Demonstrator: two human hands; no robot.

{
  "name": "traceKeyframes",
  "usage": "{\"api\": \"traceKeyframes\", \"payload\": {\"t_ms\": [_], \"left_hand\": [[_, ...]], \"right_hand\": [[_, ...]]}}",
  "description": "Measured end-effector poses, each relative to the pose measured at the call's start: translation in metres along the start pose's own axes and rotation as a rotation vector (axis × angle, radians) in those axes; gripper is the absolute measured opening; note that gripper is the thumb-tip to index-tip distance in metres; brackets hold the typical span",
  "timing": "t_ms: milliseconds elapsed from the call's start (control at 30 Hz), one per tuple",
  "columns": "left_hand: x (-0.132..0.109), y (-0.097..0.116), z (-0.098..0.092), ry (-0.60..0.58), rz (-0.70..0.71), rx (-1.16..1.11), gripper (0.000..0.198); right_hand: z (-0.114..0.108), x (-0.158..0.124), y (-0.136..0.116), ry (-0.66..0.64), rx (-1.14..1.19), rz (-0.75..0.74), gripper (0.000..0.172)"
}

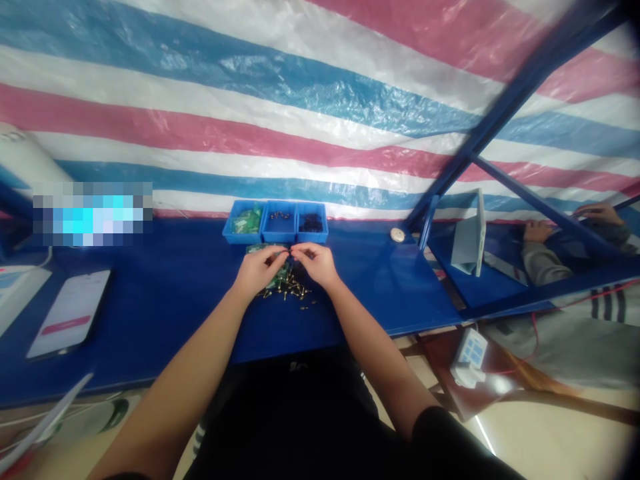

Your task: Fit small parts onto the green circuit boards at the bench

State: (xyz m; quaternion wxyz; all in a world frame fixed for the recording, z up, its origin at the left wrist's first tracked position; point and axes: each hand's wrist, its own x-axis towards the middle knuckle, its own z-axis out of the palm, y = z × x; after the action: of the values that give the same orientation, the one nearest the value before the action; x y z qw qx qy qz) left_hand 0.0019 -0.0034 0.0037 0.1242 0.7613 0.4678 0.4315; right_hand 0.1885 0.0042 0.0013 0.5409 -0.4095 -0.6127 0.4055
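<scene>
Left hand [260,267] and right hand [316,262] meet fingertip to fingertip, both pinching a tiny part [291,251], above scattered brass pieces [289,291] on blue table [175,287], three blue bins [276,223] just behind

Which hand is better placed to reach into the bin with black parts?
Probably the right hand: the black-parts bin sits just behind it, while the left hand would have to cross over.
</scene>
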Motion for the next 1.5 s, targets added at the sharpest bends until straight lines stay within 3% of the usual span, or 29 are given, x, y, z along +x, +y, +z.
{"api": "traceKeyframes", "payload": {"t_ms": [333,667,900,1033,1167,1367,1500], "left_hand": [[-0.001,0.001,-0.001,0.008,-0.005,-0.017,0.031],[0.000,-0.001,-0.001,-0.006,-0.002,0.000,0.027],[0.000,-0.001,-0.001,-0.007,-0.009,0.003,0.027],[0.000,-0.002,-0.001,-0.007,-0.010,0.007,0.026],[0.000,-0.002,0.000,-0.002,-0.007,0.009,0.027],[0.000,-0.002,0.000,-0.004,-0.001,0.017,0.028],[0.000,-0.002,-0.001,-0.005,-0.007,0.022,0.028]], "right_hand": [[0.000,0.000,0.001,0.020,-0.080,-0.026,0.028],[-0.003,0.006,0.002,0.194,0.078,0.095,0.039],[-0.007,0.008,0.006,0.208,0.036,0.176,0.041],[-0.010,0.014,0.009,0.210,0.067,0.135,0.041],[-0.015,0.019,0.013,0.170,0.107,0.046,0.053],[-0.023,0.014,0.022,0.108,-0.210,0.025,0.027],[-0.027,0.009,0.019,-0.086,-0.490,-0.001,0.015]]}}
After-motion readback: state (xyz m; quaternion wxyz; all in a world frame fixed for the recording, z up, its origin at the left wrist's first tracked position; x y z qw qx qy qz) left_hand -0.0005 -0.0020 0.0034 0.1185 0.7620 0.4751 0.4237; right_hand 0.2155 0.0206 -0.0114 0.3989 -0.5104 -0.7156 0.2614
